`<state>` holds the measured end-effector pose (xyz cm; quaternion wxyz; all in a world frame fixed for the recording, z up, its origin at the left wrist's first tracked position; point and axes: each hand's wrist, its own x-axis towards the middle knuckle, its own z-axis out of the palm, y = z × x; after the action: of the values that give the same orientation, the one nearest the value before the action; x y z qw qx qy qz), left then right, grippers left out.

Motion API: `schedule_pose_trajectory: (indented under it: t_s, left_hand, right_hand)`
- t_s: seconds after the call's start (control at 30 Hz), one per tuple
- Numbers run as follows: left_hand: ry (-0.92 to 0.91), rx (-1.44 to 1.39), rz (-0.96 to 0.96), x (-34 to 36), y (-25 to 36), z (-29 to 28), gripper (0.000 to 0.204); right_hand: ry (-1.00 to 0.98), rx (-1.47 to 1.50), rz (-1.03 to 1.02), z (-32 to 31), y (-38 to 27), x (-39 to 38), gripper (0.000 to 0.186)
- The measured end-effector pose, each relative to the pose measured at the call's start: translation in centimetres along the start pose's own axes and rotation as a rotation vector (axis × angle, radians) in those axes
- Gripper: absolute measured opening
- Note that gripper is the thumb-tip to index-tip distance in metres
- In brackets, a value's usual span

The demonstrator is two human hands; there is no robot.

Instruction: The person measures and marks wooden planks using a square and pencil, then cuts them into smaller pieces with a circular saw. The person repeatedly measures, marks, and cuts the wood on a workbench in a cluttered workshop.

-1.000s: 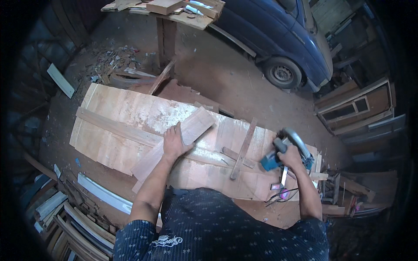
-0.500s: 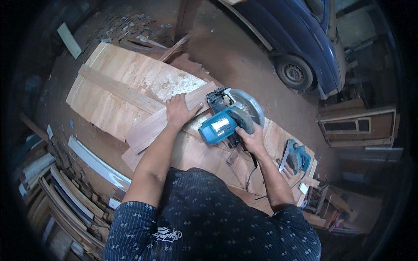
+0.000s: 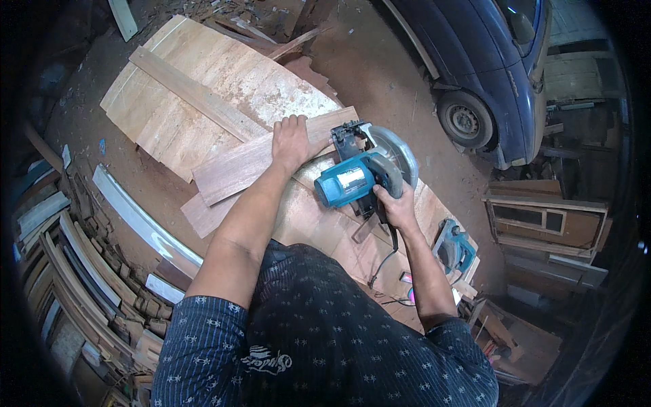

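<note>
A teal circular saw [image 3: 346,183] with a dark base and a silver blade guard stands at the right end of a reddish-brown wooden board [image 3: 237,166]. My right hand [image 3: 399,205] is closed round the saw's rear handle. My left hand [image 3: 291,144] grips the board just left of the saw, fingers bent over its far edge and thumb stretched toward the saw's base. Under this board lies another short board [image 3: 207,216]. The blade's lower part is hidden. From the saw a dark cord [image 3: 385,263] runs down toward me.
Pale plywood [image 3: 230,68] lies under the work, with a long narrow plank [image 3: 196,91] across it. A second teal power tool [image 3: 454,251] rests beyond my right forearm. Stacked wood strips [image 3: 88,285] fill the lower left. A blue car [image 3: 495,74] stands far right, near wooden frames [image 3: 546,220].
The view has shifted, so the bench appears higher. Both hands keep their holds. The saw sits slightly farther left along the board, and a small glowing pink thing now shows beside my right forearm.
</note>
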<state>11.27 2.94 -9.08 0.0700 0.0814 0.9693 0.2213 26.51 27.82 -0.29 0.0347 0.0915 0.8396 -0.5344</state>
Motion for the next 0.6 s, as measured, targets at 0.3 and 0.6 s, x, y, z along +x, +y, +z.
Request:
schedule_pose_trajectory:
  t_s: [0.3,0.6]
  left_hand:
    - [-0.017,-0.036,-0.029,0.0,0.0,-0.1,0.093]
    - [-0.092,-0.012,-0.027,0.3,0.4,-1.0,0.095]
  right_hand:
    - [-0.034,0.022,-0.032,0.2,-0.6,0.1,0.037]
    - [-0.033,0.005,-0.007,0.1,-0.1,0.3,0.038]
